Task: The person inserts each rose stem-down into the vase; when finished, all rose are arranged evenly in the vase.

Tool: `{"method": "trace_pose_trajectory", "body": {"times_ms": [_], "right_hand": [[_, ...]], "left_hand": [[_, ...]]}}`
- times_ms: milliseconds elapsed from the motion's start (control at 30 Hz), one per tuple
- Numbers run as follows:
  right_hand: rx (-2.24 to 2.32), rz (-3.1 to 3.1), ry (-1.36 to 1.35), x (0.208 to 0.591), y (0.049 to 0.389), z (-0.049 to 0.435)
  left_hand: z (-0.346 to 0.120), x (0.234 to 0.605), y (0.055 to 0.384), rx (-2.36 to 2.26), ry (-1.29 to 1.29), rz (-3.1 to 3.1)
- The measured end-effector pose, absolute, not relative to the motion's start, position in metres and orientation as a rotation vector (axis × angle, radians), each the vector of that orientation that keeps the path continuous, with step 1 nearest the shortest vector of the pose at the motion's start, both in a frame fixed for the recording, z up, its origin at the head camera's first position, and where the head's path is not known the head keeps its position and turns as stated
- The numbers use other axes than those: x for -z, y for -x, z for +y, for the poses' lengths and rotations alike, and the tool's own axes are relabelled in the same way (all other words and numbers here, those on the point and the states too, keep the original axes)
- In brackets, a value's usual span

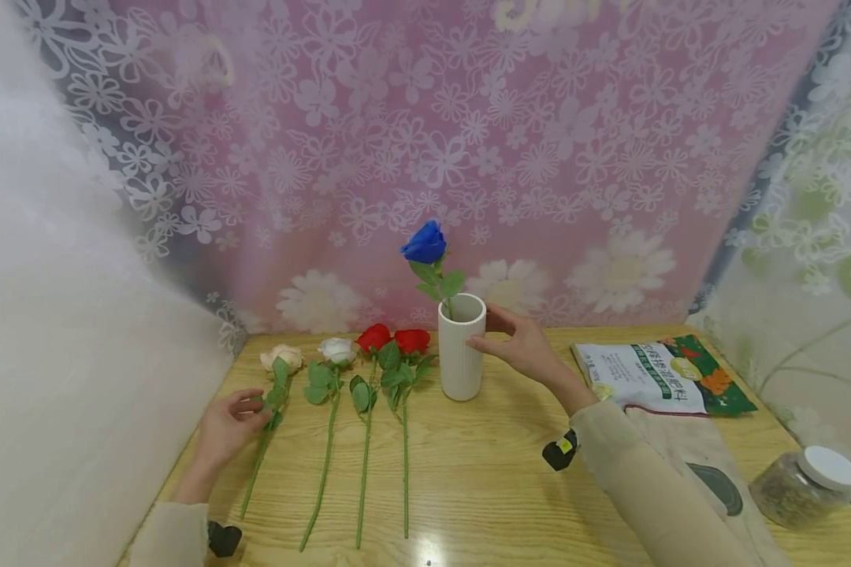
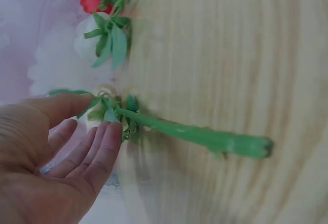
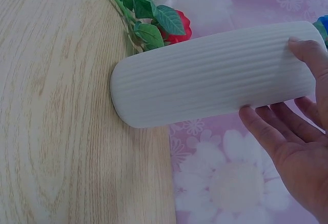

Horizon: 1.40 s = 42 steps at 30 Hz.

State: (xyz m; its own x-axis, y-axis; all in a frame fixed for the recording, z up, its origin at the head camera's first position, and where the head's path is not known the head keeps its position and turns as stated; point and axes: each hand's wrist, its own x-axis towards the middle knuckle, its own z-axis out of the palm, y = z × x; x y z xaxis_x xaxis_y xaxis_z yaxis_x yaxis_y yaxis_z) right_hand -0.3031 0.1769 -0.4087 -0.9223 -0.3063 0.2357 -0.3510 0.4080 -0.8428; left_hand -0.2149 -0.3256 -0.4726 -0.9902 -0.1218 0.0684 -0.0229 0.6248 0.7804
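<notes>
A white ribbed vase stands upright near the table's back edge, holding a blue rose. My right hand grips the vase from its right side near the top. In the right wrist view the thumb lies along one side of the vase and the fingers along the other. At the left, a cream rose lies on the table. My left hand is at its upper leaves, with thumb and fingers apart. The left wrist view shows leaves in that gap and the green stem extending away.
A white rose and two red roses lie between the cream rose and the vase, stems towards me. On the right are a printed bag, a folded beige cloth and a white-lidded jar. A floral curtain hangs behind.
</notes>
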Motion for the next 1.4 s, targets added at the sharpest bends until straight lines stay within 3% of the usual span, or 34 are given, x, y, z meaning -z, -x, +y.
{"method": "trace_pose_trajectory", "body": {"times_ms": [567, 800, 1167, 1400], "right_hand": [[-1.6, -2.585, -0.611, 0.407, 0.302, 0.177], [-1.6, -2.593, -0.606, 0.409, 0.304, 0.177], [-1.618, -2.586, -0.62, 0.407, 0.304, 0.178], [-1.616, -2.595, -0.6, 0.409, 0.304, 0.178]], "left_hand": [[-0.327, 0.492, 0.223, 1.081, -0.113, -2.826], [-0.328, 0.487, 0.224, 1.12, -0.239, -2.806], [-0.319, 0.465, 0.225, 1.669, -0.404, -2.524], [-0.309, 0.447, 0.224, 1.861, -0.369, -2.4]]}}
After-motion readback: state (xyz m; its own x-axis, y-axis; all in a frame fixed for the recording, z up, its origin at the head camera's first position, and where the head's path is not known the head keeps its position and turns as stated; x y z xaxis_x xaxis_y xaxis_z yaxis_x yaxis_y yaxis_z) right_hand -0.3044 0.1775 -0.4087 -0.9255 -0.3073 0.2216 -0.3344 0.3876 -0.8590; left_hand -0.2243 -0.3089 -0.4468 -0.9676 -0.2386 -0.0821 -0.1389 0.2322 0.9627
